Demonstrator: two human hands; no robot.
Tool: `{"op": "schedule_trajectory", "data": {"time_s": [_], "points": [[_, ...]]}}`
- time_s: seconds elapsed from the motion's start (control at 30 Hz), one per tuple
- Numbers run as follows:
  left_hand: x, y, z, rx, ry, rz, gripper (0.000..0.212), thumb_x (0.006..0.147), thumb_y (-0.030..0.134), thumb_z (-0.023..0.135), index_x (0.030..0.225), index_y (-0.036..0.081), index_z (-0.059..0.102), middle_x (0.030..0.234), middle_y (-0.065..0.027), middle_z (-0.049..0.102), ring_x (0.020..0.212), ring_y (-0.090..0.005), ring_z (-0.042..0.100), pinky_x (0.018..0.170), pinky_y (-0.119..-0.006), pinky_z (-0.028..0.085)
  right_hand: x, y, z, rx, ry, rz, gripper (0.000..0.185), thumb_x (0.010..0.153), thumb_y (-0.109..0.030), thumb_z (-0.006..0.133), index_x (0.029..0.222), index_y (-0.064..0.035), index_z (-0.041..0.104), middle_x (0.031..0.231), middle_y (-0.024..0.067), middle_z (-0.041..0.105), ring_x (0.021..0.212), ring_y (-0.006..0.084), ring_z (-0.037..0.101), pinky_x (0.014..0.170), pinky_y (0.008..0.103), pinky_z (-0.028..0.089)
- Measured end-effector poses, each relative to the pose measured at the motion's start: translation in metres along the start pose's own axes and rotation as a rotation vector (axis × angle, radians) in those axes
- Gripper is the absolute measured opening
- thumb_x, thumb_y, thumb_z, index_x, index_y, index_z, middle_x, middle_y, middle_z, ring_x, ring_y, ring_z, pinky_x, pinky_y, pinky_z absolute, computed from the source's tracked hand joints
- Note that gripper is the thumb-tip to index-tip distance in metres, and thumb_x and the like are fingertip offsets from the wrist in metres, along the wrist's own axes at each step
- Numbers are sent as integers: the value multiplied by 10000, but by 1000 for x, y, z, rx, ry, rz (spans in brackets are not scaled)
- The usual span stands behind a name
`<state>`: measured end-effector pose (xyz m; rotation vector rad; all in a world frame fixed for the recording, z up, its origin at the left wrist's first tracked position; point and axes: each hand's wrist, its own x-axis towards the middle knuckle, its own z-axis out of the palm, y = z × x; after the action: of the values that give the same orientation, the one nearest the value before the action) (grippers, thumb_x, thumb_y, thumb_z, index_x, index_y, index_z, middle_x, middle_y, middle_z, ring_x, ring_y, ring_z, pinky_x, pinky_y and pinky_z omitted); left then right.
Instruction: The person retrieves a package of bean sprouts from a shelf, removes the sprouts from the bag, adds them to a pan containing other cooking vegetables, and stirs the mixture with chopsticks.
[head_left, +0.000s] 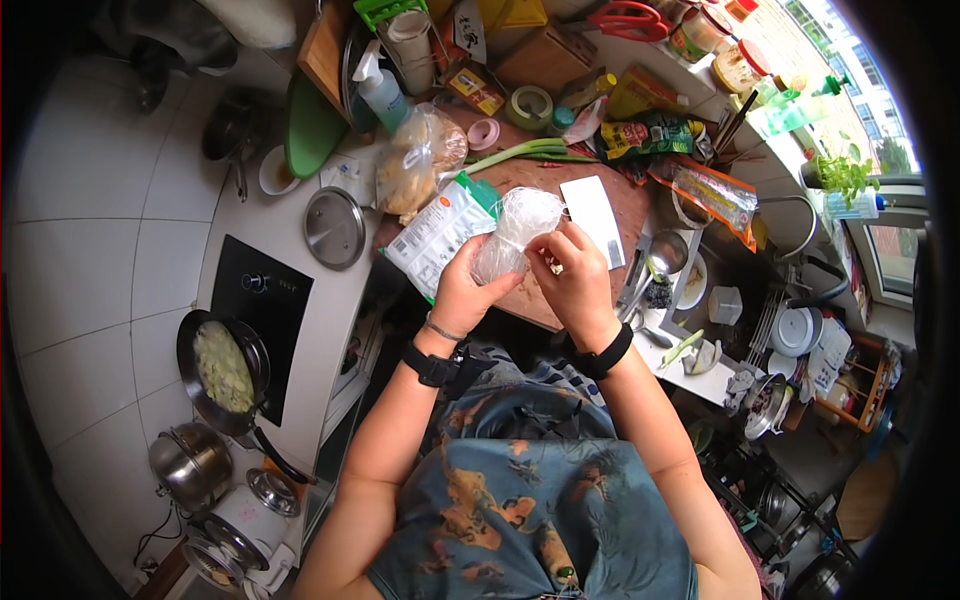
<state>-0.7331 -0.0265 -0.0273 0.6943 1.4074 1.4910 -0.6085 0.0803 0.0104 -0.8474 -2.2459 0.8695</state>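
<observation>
A bundle of dried glass noodles (531, 210), translucent white and narrowed at its middle, is held over the round cutting board (525, 306). My left hand (466, 283) grips its lower end, thumb in front. The fingertips of my right hand (576, 276) pinch at the bundle's right side near the narrow waist; exactly what they grasp is hidden by the fingers. Just left of the bundle lies a white and green plastic food package (435, 234) bearing print. A white sheet (592, 214) rests on the board behind my right hand.
Scallions (517, 152) and a plastic bag of food (420, 154) lie behind the noodles. On the left, a frying pan (223, 367) with food sits at the black cooktop (259, 322), near a metal lid (334, 227). The sink (705, 322) is at right, beside a ladle (667, 253).
</observation>
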Motion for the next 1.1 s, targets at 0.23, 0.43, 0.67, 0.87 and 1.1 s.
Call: {"op": "schedule_trajectory", "data": {"time_s": [0.23, 0.43, 0.67, 0.87, 1.1], "points": [[0, -6, 4, -96, 1, -33, 508, 780, 67, 718, 1211, -44, 473, 1075, -66, 586, 967, -121, 567, 843, -270, 482, -4, 1, 2, -37, -39, 26, 142, 688, -28, 655, 734, -34, 521, 709, 111, 532, 646, 300, 556, 581, 370, 467], [1, -6, 3, 10, 110, 17, 471, 790, 124, 711, 1174, -44, 497, 1050, -67, 598, 928, -113, 568, 820, -263, 480, -8, 1, -6, 81, -127, 149, 114, 745, -38, 627, 766, -17, 517, 682, 81, 523, 596, 227, 538, 556, 323, 442], [3, -6, -5, -36, 171, -7, 466, 778, 152, 727, 1142, -48, 517, 1016, -71, 613, 891, -109, 570, 789, -260, 482, -19, 16, -16, 1257, -310, 778, 31, 856, -64, 521, 845, -34, 522, 672, 15, 503, 611, 107, 490, 574, 229, 404], [4, -4, -2, -57, 151, 40, 484, 774, 137, 730, 1161, -47, 506, 1024, -69, 610, 899, -110, 569, 790, -262, 484, -11, 7, -15, 1064, -115, 689, 100, 840, -68, 617, 895, -19, 550, 756, 29, 567, 652, 90, 520, 618, 226, 435], [-1, -2, 3, 19, 115, -11, 513, 770, 99, 733, 1193, -40, 478, 1070, -67, 587, 975, -123, 553, 846, -267, 469, -1, -17, -6, 170, -80, 151, 140, 756, -47, 706, 848, -20, 604, 751, 54, 547, 625, 140, 534, 571, 252, 452]]}}
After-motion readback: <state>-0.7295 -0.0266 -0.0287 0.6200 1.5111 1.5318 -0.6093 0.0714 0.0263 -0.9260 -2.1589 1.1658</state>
